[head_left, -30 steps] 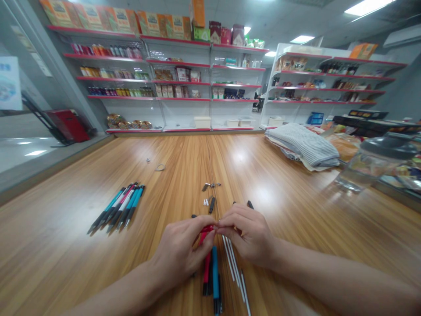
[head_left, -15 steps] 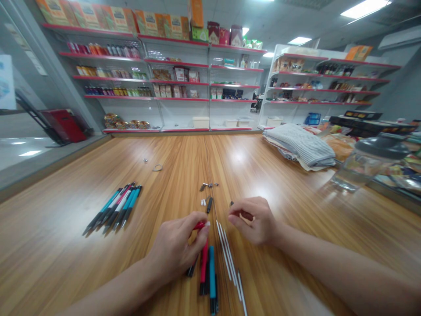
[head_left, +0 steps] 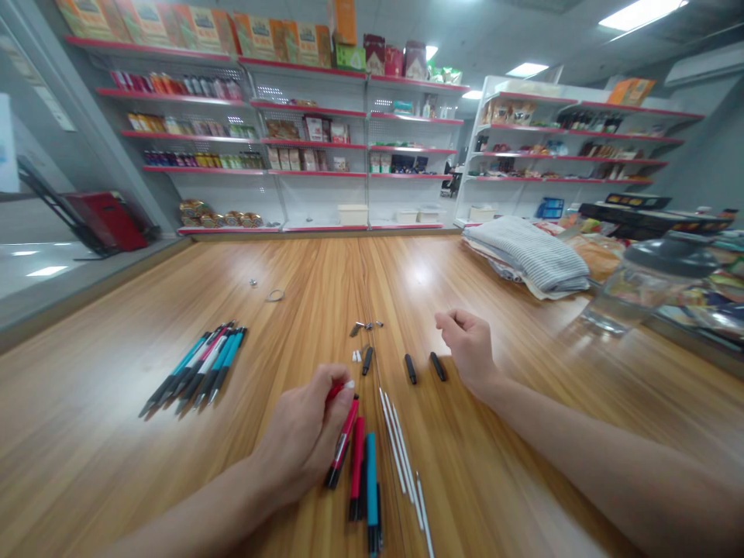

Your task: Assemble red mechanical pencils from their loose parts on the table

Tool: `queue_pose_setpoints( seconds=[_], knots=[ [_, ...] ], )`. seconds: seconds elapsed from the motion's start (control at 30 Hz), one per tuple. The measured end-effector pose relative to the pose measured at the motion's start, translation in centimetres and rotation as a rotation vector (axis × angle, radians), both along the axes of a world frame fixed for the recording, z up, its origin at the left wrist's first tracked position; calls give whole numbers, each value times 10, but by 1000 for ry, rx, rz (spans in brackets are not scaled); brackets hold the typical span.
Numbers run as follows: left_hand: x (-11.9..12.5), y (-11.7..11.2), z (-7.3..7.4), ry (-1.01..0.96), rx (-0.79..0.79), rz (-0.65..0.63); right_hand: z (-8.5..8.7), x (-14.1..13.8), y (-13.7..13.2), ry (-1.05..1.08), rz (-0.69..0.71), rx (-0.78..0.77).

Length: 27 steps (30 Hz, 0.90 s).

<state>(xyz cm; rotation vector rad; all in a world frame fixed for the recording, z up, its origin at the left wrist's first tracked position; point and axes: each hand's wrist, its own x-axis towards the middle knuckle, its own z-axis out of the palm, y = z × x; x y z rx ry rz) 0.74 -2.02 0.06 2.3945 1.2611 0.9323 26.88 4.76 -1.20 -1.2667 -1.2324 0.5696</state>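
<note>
My left hand (head_left: pixel 308 430) is closed around a small red pen part (head_left: pixel 335 390) with a white end; the fingers cover most of it. Below and beside it lie red pen barrels (head_left: pixel 356 465) and a teal pen barrel (head_left: pixel 372 484), all with black ends. My right hand (head_left: pixel 470 349) is held closed with curled fingers, and whatever it may hold is hidden. Close to its left are two black pen grips (head_left: pixel 411 370); another black grip (head_left: pixel 367 361) lies further left, beside small white pieces (head_left: pixel 356 356). Several thin white refills (head_left: pixel 401 453) lie between the hands.
A row of assembled pens (head_left: pixel 201 364) lies on the left of the wooden table (head_left: pixel 314 271). Small metal parts (head_left: pixel 363 328) and a wire ring (head_left: pixel 275 295) are further back. Folded striped cloth (head_left: pixel 523 252) and a water bottle (head_left: pixel 645 287) stand right. Shelves (head_left: pixel 314 143) rise behind.
My right hand has moved right and away, and two black grips now show where it was. My left hand has shifted slightly left, uncovering more of a red barrel.
</note>
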Motion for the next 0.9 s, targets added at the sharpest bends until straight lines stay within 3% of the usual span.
queue_pose_setpoints(
  seconds=[0.1, 0.27, 0.33, 0.57, 0.8, 0.9],
  knots=[
    [0, 0, 1, -19, -23, 3, -3, 1, 4, -61, 0, -98],
    [0, 0, 2, -50, -39, -1, 1, -4, -9, -648, 26, -144],
    [-1, 0, 2, -50, -44, -2, 1, -5, -12, -768, 33, -129],
    [0, 1, 0, -61, -57, 3, -5, -9, -15, -722, 254, -25],
    [0, 2, 2, -152, -52, -12, -8, -13, -18, -627, 313, 65],
    [-2, 2, 1, -163, -45, -13, -5, -14, -25, -649, 407, 140]
  ],
)
